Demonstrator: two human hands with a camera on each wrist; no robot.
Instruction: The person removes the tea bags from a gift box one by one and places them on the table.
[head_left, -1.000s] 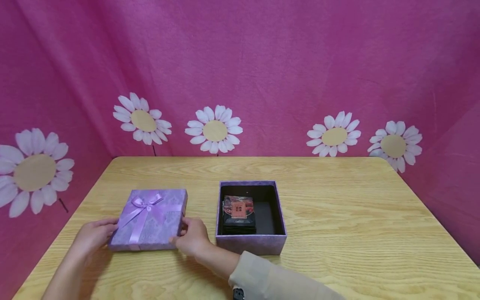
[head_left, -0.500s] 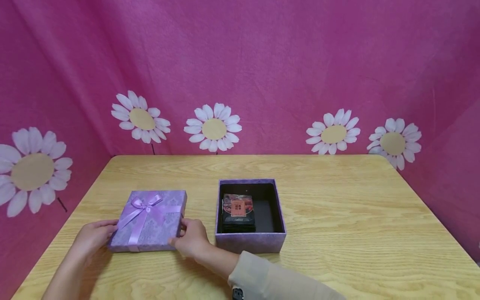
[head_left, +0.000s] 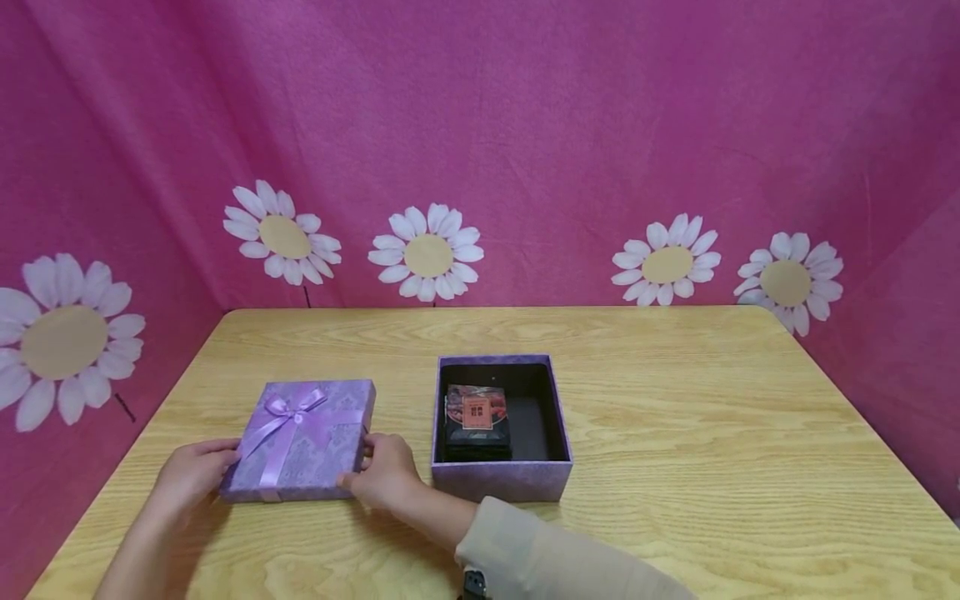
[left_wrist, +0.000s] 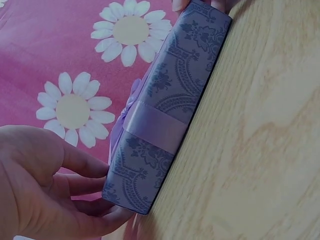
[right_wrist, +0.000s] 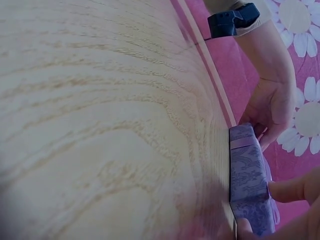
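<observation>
A purple patterned gift box lid with a satin ribbon bow lies flat at the left of the table, bow side up. At its left side my left hand holds the edge, thumb and fingers at the corner. My right hand pinches the right side near the front corner, with its thumb over the front edge. In the left wrist view, the long side of the lid runs close along the wood. The matching box stands uncovered to the right, its inside black.
Inside the box, a stack of dark sachets with a red label fills the left part. The wooden table reaches back to a pink curtain printed with white daisies. My right forearm crosses in front of the box.
Both hands keep their hold on the lid, which has hardly moved. The box and the table's back edge appear slightly higher in the head view.
</observation>
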